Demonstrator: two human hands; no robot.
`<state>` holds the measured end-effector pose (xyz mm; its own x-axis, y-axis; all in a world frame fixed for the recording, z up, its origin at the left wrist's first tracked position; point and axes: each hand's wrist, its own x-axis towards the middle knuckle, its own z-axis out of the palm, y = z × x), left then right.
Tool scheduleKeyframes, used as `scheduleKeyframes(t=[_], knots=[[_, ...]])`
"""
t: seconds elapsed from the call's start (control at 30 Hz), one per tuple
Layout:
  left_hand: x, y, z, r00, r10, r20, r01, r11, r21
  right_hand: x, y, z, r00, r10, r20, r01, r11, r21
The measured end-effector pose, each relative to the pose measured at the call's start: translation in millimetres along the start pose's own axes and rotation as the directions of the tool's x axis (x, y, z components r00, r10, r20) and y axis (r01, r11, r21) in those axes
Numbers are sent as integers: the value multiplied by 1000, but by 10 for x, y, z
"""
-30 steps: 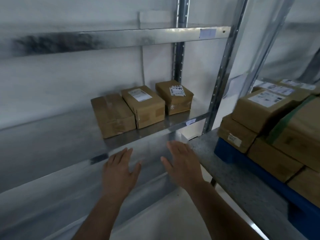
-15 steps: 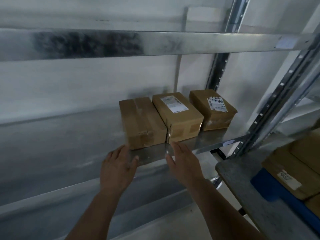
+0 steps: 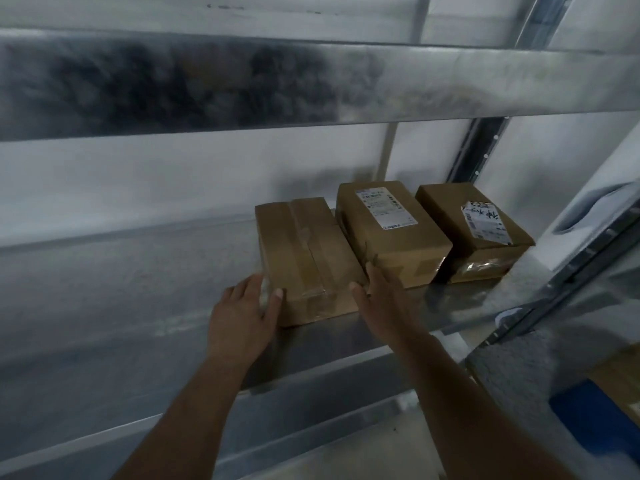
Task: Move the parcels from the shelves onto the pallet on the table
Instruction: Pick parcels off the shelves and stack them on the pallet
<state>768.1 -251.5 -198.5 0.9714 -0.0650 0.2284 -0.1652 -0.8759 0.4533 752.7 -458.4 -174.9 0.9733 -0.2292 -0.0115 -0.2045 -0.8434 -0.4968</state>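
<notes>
Three brown cardboard parcels stand in a row on the metal shelf (image 3: pixel 138 292). The left parcel (image 3: pixel 304 251) is plain with tape along its top. The middle parcel (image 3: pixel 391 230) carries a white label, and the right parcel (image 3: pixel 474 230) has a torn label. My left hand (image 3: pixel 242 317) lies against the left parcel's near left corner, thumb on its front face. My right hand (image 3: pixel 377 299) reaches the near right corner of the same parcel, fingers straight, in the gap beside the middle parcel. The parcel sits flat on the shelf. A corner of the blue pallet (image 3: pixel 595 424) shows at the lower right.
A metal shelf beam (image 3: pixel 311 81) runs across above the parcels. Shelf uprights (image 3: pixel 474 147) stand at the back right and front right. The grey table (image 3: pixel 512 375) edge lies at the right, under the pallet. The shelf's left stretch holds nothing.
Both hands have moved forward from below the shelf edge to the left parcel's near corners. The view has swung left and closer, so the pallet has slid almost out of sight.
</notes>
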Motion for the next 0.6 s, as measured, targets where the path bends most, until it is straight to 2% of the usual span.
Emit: scheduleKeyframes(t=[0.17, 0.27, 0.33, 0.43, 0.6], knots=[[211, 39, 86, 973, -127, 195, 141, 988, -60, 197, -120, 33, 1000, -4, -13, 3, 996, -88], [259, 9, 147, 944, -154, 290, 212, 960, -180, 243, -155, 84, 999, 33, -30, -34, 999, -34], [232, 23, 130, 936, -170, 309, 262, 921, -287, 253, -143, 95, 998, 53, -18, -52, 997, 54], [126, 42, 82, 935, -169, 312, 284, 884, -372, 237, -78, 93, 994, 80, 72, -94, 972, 218], [-152, 137, 42, 950, -162, 266, 277, 832, -481, 95, -32, 62, 981, 39, 191, -105, 930, 352]])
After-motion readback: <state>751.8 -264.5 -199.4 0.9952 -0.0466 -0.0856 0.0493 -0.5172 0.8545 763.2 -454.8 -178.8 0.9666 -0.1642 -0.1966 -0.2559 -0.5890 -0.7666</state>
